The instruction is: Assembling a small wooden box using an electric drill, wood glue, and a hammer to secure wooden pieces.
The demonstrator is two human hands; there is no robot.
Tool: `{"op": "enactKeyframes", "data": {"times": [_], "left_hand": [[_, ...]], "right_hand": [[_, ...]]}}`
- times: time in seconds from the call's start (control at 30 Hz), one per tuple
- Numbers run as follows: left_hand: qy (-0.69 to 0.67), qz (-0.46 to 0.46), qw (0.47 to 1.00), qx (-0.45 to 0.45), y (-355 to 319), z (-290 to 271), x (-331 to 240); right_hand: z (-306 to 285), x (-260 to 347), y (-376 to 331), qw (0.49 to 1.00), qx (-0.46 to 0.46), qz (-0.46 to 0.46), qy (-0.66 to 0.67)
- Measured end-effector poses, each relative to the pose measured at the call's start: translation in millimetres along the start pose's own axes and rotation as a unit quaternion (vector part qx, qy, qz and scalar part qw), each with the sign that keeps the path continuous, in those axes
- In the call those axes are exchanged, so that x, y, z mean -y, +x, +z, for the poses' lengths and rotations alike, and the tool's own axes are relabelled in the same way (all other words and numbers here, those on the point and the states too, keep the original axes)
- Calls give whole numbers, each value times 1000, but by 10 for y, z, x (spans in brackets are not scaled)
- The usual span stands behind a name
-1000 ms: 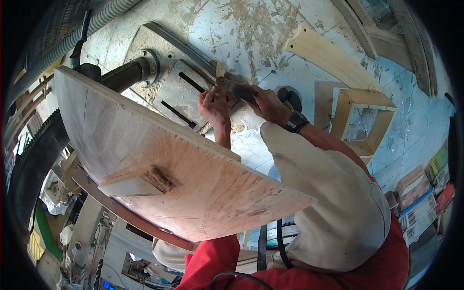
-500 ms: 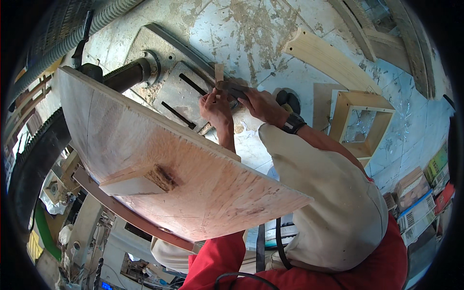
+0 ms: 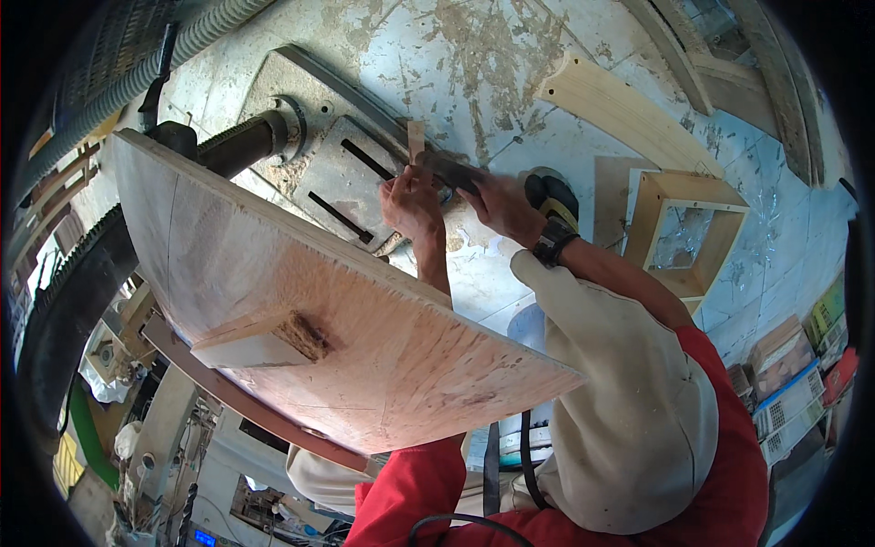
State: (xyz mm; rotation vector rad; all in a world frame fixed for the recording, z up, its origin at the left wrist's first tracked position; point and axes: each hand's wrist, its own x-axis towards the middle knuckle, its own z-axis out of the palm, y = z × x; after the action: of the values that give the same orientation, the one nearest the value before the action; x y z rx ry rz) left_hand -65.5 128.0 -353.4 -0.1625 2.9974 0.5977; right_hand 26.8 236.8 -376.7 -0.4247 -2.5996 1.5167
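Below the large wooden board (image 3: pixel 365 319), both hands are together over the slotted metal base of a machine (image 3: pixel 319 196). My left hand (image 3: pixel 412 205) is closed in a pinch on a thin, pale strip of wood (image 3: pixel 416 137), which sticks out past the fingers. My right hand (image 3: pixel 506 210), with a dark band at the wrist, is closed around a dark, narrow tool (image 3: pixel 456 173). The far end of that tool meets the strip by my left fingertips. Motion smears the tool and right fingers, so its exact kind does not show.
The board spreads across the near left and hides part of my left forearm. A threaded machine column (image 3: pixel 241 146) stands behind it. To the right on the floor lie a curved wooden piece (image 3: pixel 620 105) and an open wooden frame (image 3: pixel 697 191). My foot (image 3: pixel 551 196) is beside my right hand.
My right hand has drawn the dark tool slightly right and nearer to me. My right knee has shifted right, showing more of the foot. My left hand keeps its pinch.
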Motion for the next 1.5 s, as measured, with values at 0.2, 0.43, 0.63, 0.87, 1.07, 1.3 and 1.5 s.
{"op": "enactKeyframes", "data": {"times": [0.2, 0.43, 0.63, 0.87, 1.07, 1.3, 1.5], "left_hand": [[-11, -2, 1000, 3, 12, -33, 26], [-15, 13, 1000, -7, -29, -16, -13], [4, 26, 1000, -9, 1, 6, 71], [10, -21, 998, 51, -1, -108, -43], [-16, 66, 997, 46, 155, -142, 153], [-25, 73, 996, 45, 112, 14, 56], [2, 50, 997, 62, 139, -10, 52]], "right_hand": [[21, -34, -63, 997, 23, -22, 65], [11, -42, -136, 996, 34, 9, 84], [25, 105, -4, 992, -35, -11, 120], [-24, 60, -10, 999, 38, 25, 13], [-344, 263, 167, 960, -15, 217, 174], [-26, -13, -106, 998, -37, 21, -47], [130, 29, -83, 999, -17, 23, -30]]}}
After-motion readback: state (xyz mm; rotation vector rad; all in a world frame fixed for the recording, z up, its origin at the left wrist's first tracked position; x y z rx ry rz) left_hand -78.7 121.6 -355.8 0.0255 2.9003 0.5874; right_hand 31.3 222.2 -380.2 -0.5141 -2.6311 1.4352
